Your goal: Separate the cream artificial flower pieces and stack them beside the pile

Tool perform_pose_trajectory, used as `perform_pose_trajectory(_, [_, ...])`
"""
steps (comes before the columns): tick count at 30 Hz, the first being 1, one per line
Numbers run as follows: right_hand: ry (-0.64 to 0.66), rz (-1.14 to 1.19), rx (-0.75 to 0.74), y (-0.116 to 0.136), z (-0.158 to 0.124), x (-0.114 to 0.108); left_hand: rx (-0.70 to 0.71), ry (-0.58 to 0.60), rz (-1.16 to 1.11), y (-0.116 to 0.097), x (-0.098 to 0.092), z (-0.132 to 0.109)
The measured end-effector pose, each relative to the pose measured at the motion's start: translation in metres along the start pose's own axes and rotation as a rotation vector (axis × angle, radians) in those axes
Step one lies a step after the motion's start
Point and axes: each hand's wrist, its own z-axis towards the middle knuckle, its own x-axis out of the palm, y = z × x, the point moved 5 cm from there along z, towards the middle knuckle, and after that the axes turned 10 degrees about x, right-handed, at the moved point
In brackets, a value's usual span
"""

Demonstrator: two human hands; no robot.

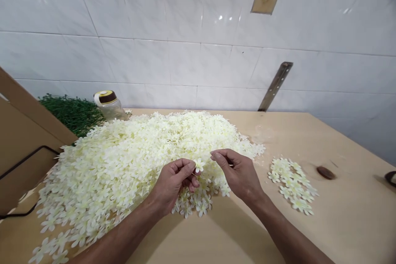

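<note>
My left hand (pixel 177 183) is closed, its thumb and forefinger pinching a white artificial flower (pixel 199 166) with a pale yellow centre. To the right of it, a short gap away, my right hand (pixel 237 171) has thumb and forefinger pressed together. Whatever may be between those fingertips is too small to make out. Behind and beneath both hands spreads a big heap of loose white flowers (pixel 130 161). A smaller group of the same flowers (pixel 292 183) lies on the table to the right of my right forearm.
A clear bottle (pixel 111 109) with a brown and yellow lid stands behind the heap, beside green artificial foliage (pixel 72 111). Cardboard (pixel 27 140) rises at the left. A dark brown oval object (pixel 326 173) lies on the wooden table (pixel 349 214). A metal strip (pixel 275 86) leans against the tiled wall.
</note>
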Motion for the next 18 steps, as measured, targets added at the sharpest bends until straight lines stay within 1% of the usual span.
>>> perform_pose_trajectory(2, [-0.019, -0.037, -0.039, 0.003, -0.001, -0.003, -0.006, -0.001, 0.006, -0.001, 0.001, 0.0])
perform_pose_trajectory(3, [-0.035, -0.066, -0.067, 0.005, 0.0, -0.007, -0.007, 0.005, 0.009, -0.002, 0.001, -0.001])
perform_pose_trajectory(5, [-0.095, -0.152, -0.125, 0.012, 0.004, -0.026, -0.008, 0.009, 0.012, -0.002, 0.0, -0.001])
perform_pose_trajectory(6, [-0.134, -0.209, -0.148, 0.016, 0.009, -0.04, -0.009, 0.007, 0.015, -0.003, 0.0, -0.001])
perform_pose_trajectory(8, [-0.265, -0.339, -0.151, 0.022, 0.023, -0.077, -0.011, 0.006, 0.023, -0.002, -0.002, -0.001])
perform_pose_trajectory(9, [-0.305, -0.409, -0.125, 0.022, 0.033, -0.095, -0.011, 0.007, 0.027, -0.002, -0.002, -0.001])
perform_pose_trajectory(11, [-0.327, -0.597, -0.03, 0.015, 0.058, -0.126, -0.013, 0.023, 0.033, -0.002, -0.002, 0.0])
perform_pose_trajectory(12, [-0.263, -0.725, 0.04, 0.008, 0.071, -0.136, -0.013, 0.027, 0.032, -0.002, -0.001, -0.001])
perform_pose_trajectory(14, [-0.068, -0.994, 0.172, -0.014, 0.092, -0.145, -0.018, 0.03, 0.025, -0.002, 0.0, -0.001])
perform_pose_trajectory(16, [0.014, -1.06, 0.224, -0.03, 0.104, -0.15, -0.027, 0.025, 0.016, -0.002, 0.001, -0.002])
perform_pose_trajectory(18, [0.089, -1.082, 0.271, -0.043, 0.11, -0.148, -0.031, 0.022, 0.01, -0.003, 0.002, -0.003])
